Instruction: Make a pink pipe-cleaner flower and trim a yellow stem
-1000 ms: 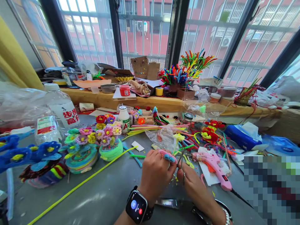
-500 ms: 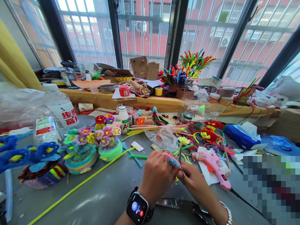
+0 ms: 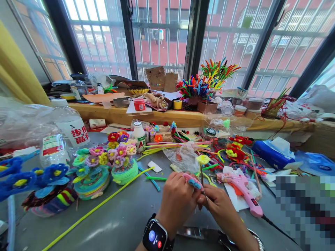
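My left hand (image 3: pixel 177 198), with a smartwatch (image 3: pixel 155 237) on its wrist, is closed in a pinch around a thin wire stem. A pink and blue pipe-cleaner piece (image 3: pixel 193 181) lies across its fingers. My right hand (image 3: pixel 218 201) is closed against it and pinches the same stem lower down. The stem stands upright and ends in a small yellow pipe-cleaner flower (image 3: pixel 203 159). Both hands hover just above the grey table (image 3: pixel 115 223), near its front edge.
A pink glue gun (image 3: pixel 242 190) lies just right of my hands. Pipe-cleaner flower pots (image 3: pixel 124 161) and blue flowers (image 3: pixel 31 177) stand at left beside plastic bottles (image 3: pixel 71 127). A long yellow-green pipe cleaner (image 3: pixel 96 207) crosses the table. Loose pipe cleaners and a plastic bag (image 3: pixel 183 155) lie behind.
The yellow flower stem has gone from tilted to upright between my fingers. Both hands shifted slightly right and down in the picture as the view tipped.
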Tool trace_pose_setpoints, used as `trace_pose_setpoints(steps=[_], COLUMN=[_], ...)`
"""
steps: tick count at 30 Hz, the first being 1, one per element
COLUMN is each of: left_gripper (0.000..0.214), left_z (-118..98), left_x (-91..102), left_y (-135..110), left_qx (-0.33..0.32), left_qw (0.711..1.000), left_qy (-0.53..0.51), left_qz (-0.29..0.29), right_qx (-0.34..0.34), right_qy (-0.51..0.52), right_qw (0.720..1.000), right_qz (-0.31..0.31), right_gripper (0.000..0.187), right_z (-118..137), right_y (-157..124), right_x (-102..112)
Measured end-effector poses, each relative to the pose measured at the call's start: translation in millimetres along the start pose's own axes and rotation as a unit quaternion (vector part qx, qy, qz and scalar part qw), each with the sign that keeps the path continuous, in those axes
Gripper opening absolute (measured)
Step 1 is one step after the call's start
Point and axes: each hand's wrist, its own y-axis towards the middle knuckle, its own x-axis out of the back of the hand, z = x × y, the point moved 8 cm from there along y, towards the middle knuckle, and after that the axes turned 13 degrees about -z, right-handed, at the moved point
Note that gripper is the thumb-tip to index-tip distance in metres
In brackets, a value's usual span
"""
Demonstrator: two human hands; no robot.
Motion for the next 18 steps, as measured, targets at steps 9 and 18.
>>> trace_pose_setpoints(steps=[9, 18], left_gripper=[0.011, 0.011], left_z=[1.5, 0.4], left_x=[4.1, 4.0], left_y=[1.4, 1.9], left_qx=[-0.001, 0.009], left_qw=[0.999, 1.0], left_qy=[0.005, -0.005], left_qz=[-0.034, -0.024], right_qx=[-0.019, -0.021], right_qy=[-0.008, 0.028], right_qw=[1.0, 0.999], right_qz=[0.016, 0.02], right_gripper=[0.058, 0.062], right_z=[-5.7, -0.9], right_y=[-0.7, -2.7], right_x=[-2.1, -3.2])
